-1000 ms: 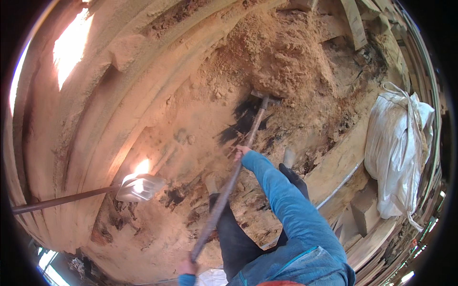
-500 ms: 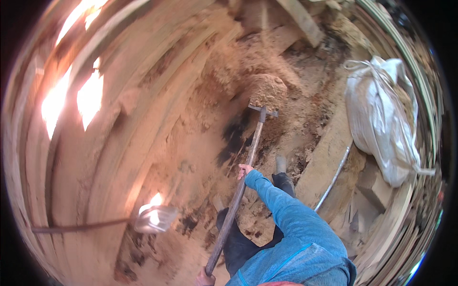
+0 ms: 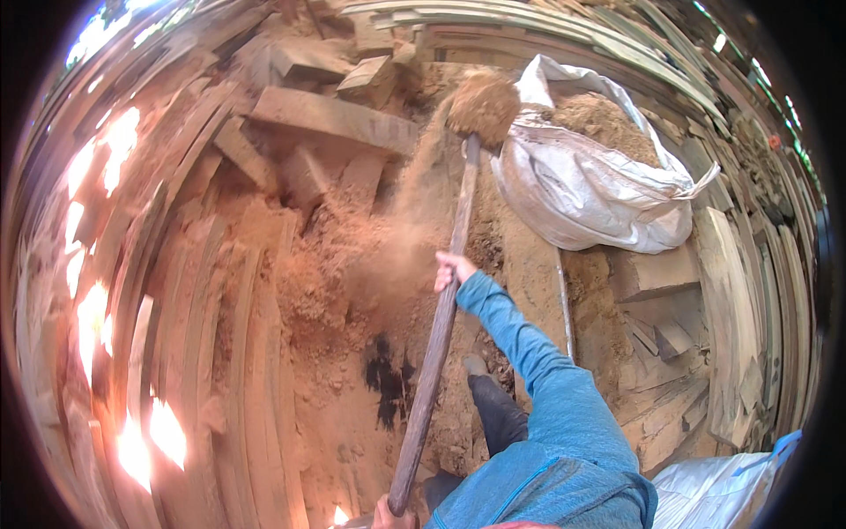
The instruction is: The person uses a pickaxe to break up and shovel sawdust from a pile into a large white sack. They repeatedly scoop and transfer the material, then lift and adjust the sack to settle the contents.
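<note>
A long-handled shovel [image 3: 438,353] slants up across the middle, both my hands closed round its wooden shaft. My right hand [image 3: 453,270] grips partway up, the arm in a blue sleeve. Lower down, at the bottom edge, my left hand [image 3: 393,514] holds the butt end and is partly cut off. Heaped sawdust [image 3: 483,108] covers the blade, and some streams off its left side. Just right of the load stands a white woven sack [image 3: 599,189], its mouth open, with sawdust [image 3: 608,123] inside.
Wooden boards [image 3: 198,326] lie stacked along the left, and wood blocks [image 3: 335,119] lie at the far side. A thin metal rod [image 3: 565,304] rests near the sack. Another white sack [image 3: 709,489] sits at the lower right. Dark debris [image 3: 388,379] lies on the dusty ground.
The loaded shovel has come up toward the sack, shedding sawdust. The view has turned right, so the sack appears nearer the middle with its mouth showing. Both hands keep their hold.
</note>
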The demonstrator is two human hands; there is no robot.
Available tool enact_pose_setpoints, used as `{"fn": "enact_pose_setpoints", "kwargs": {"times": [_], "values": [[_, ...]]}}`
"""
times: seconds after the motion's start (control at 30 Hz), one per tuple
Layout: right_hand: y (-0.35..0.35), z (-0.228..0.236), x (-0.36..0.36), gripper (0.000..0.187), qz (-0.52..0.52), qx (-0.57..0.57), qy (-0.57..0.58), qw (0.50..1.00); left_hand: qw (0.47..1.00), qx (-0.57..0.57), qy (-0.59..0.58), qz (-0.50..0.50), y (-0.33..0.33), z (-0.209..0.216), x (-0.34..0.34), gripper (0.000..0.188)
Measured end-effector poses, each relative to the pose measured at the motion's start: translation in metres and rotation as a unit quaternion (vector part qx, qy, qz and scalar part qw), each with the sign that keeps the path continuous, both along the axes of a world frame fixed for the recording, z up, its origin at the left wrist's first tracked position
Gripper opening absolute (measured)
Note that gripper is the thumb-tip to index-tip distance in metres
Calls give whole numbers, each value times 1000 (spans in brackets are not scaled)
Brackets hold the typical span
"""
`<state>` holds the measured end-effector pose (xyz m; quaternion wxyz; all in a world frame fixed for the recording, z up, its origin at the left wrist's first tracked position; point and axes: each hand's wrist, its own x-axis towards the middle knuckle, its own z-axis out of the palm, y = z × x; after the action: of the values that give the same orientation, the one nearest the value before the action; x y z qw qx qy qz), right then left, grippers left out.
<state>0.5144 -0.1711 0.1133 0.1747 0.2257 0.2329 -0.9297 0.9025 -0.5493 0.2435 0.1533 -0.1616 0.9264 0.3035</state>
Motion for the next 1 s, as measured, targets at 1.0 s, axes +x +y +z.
{"fn": "enact_pose_setpoints", "kwargs": {"times": [1.0], "values": [[-329,-267,359,49,328,235,-215,890,900,-153,-407,32,-211,-45,368,52]]}}
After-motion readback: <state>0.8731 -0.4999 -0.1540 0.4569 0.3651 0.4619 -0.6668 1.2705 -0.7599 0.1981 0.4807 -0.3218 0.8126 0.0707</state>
